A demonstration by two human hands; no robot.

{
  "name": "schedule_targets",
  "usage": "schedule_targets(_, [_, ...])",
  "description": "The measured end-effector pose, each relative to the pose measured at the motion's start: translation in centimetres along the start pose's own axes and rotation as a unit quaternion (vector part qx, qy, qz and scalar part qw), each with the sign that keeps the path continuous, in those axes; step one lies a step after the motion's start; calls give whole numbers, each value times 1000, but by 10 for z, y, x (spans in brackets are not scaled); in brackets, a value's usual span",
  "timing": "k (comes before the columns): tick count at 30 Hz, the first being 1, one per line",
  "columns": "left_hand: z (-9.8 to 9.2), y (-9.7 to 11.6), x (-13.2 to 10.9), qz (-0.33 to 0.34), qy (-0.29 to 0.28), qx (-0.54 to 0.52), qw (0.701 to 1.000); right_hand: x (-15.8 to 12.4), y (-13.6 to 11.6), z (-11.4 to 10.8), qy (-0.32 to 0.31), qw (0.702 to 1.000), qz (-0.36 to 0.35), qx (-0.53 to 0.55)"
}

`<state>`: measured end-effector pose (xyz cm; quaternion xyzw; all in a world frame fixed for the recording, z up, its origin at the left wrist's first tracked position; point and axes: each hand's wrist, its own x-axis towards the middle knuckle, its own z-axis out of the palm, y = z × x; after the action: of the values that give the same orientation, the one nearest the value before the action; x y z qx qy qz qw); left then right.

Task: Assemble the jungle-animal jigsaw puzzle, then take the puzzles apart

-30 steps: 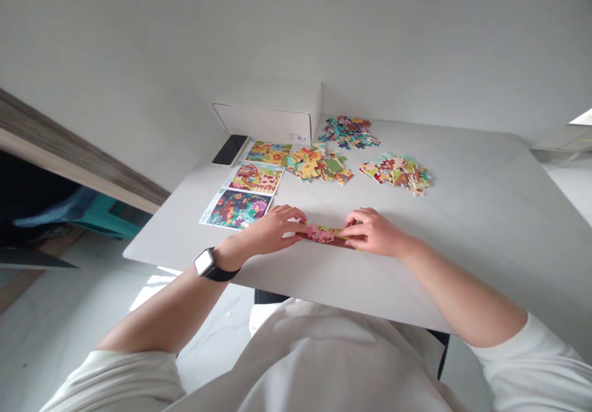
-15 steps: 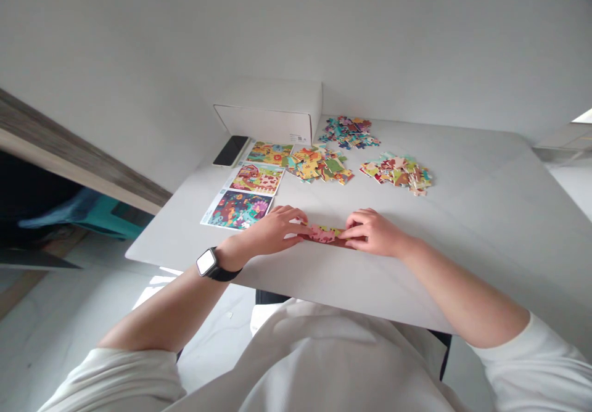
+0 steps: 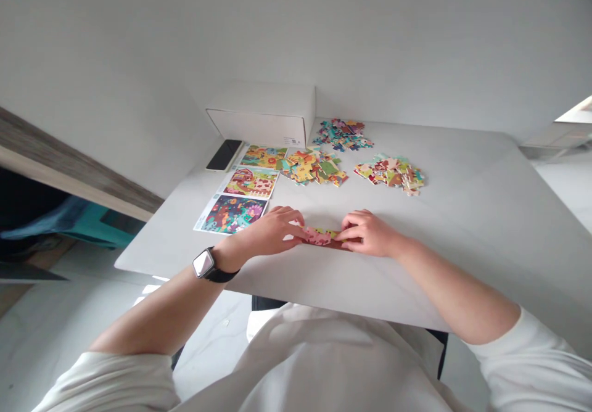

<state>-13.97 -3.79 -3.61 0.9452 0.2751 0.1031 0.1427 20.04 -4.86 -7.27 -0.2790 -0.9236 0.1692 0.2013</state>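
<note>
A short strip of joined jigsaw puzzle pieces (image 3: 319, 237), pink, green and dark red, lies flat near the table's front edge. My left hand (image 3: 276, 230) has its bent fingers closed on the strip's left end. On the right end, my right hand (image 3: 367, 233) presses with thumb and fingers drawn together. The fingers hide both ends of the strip. Left of my left hand lies a printed picture sheet (image 3: 198, 221) with three coloured scenes; the middle one shows a barn and a pink spotted animal.
Behind the hands sit a yellow-green pile of puzzle pieces (image 3: 312, 166), a red-and-cream pile (image 3: 393, 173) and a blue-purple pile (image 3: 343, 134). A white box (image 3: 259, 125) stands at the back left against the wall, with a phone (image 3: 224, 155) in front of it on the white table (image 3: 462, 214).
The view has shifted slightly, so the table items appear a little further left. Both hands stay on the strip with almost the same grip.
</note>
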Motion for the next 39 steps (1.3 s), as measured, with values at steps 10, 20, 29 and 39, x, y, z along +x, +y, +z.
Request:
schedule_targets(10, [-22, 11, 76, 10, 43, -30, 999, 2, 5, -3, 39, 999, 14, 3])
schedule_targets(20, [21, -10, 85, -56, 79, -34, 995, 1, 12, -3, 23, 998, 50, -17])
schedule_targets(29, [20, -14, 80, -59, 53, -46, 996, -18, 60, -34, 180, 954, 211, -114])
schedule_targets(39, [26, -11, 81, -71, 30, -32, 997, -27, 108, -40, 191, 894, 336, -228])
